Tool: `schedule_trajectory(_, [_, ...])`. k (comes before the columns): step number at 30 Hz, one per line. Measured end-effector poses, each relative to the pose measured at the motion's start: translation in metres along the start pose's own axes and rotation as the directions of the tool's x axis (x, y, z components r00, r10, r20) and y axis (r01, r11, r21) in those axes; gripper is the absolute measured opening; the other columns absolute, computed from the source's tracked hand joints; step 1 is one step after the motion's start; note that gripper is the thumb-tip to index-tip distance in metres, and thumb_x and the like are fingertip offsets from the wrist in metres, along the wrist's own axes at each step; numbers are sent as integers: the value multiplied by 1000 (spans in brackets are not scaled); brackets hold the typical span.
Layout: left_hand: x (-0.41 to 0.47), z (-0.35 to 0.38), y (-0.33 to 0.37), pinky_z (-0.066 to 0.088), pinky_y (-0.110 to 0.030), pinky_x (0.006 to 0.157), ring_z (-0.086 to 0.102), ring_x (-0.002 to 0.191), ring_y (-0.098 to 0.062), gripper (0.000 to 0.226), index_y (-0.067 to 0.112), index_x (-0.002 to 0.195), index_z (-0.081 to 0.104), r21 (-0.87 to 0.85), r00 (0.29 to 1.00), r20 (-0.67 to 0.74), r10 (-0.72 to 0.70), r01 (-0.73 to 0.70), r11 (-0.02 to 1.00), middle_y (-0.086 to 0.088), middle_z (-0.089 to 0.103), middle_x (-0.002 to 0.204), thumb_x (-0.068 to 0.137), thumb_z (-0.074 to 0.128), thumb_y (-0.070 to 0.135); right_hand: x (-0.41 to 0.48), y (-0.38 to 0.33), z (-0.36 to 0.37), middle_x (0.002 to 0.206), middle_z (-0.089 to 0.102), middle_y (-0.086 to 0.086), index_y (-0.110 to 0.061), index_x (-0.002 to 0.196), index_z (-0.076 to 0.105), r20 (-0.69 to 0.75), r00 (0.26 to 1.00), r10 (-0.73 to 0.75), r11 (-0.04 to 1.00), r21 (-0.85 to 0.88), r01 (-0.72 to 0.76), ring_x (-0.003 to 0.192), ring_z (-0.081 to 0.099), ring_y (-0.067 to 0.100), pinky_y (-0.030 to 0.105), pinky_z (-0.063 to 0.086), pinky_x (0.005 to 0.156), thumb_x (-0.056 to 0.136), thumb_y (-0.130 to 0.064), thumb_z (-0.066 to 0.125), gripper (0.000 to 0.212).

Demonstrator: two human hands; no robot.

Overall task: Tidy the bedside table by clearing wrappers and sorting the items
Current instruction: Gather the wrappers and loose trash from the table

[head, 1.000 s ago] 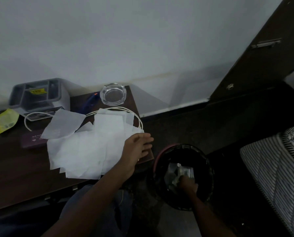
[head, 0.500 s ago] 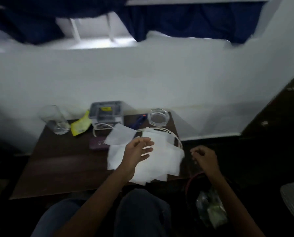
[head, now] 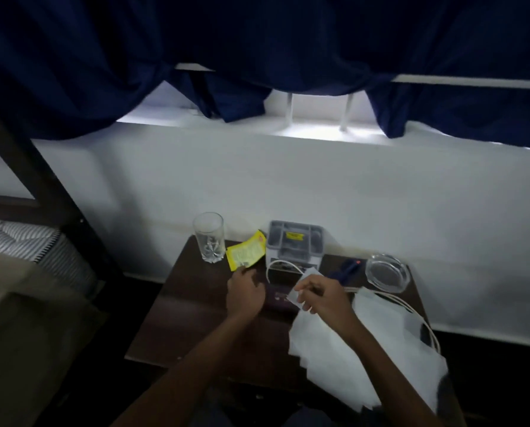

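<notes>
Yellow wrapper (head: 246, 254) at left hand (head: 245, 295) fingertips, grip unclear; right hand (head: 324, 295) fingers pinch white tissue (head: 312, 273).

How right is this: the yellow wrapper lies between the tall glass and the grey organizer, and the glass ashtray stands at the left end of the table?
One mistake: the head view shows the glass ashtray at the right end of the table, not the left. The yellow wrapper does lie between the tall glass and the grey organizer.
</notes>
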State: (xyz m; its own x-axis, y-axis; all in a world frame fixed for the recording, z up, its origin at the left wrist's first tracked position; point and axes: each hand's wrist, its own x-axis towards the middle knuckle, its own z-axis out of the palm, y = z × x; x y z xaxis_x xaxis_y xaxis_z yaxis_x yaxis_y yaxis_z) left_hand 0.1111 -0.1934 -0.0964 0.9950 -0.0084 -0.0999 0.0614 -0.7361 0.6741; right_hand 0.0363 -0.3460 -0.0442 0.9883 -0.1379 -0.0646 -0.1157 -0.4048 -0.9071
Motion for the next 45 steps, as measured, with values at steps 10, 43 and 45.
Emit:
schedule_trajectory(10, [72, 15, -20, 1, -52, 116, 5, 147, -24, 52, 19, 145, 27, 469, 962, 252, 105, -217, 856, -2, 10, 159, 94, 38, 21, 44, 19, 41, 58, 63, -4, -20, 70, 63, 30, 999, -12, 998, 64, 10, 45, 55, 3, 13, 43, 48, 83, 7, 54, 31])
schedule_trajectory(43, [-175, 14, 153, 48, -25, 58, 58, 66, -17, 14, 16, 73, 60, -504, 867, 435, 241, 13, 864, -9, 62, 76, 79, 70, 8, -155, 43, -167, 46, 63, -16, -4, 85, 68, -310, 950, 27, 996, 92, 2, 45, 55, -6, 11, 46, 49, 77, 13, 62, 19])
schedule_trajectory(45, [-190, 33, 167, 46, -25, 60, 58, 66, -16, 11, 17, 84, 58, -509, 829, 526, 191, 126, 851, -6, 62, 80, 82, 66, 9, -173, 72, -193, 49, 64, -16, -5, 79, 71, -410, 910, 65, 998, 34, -56, 47, 56, -9, 13, 47, 53, 74, 13, 64, 19])
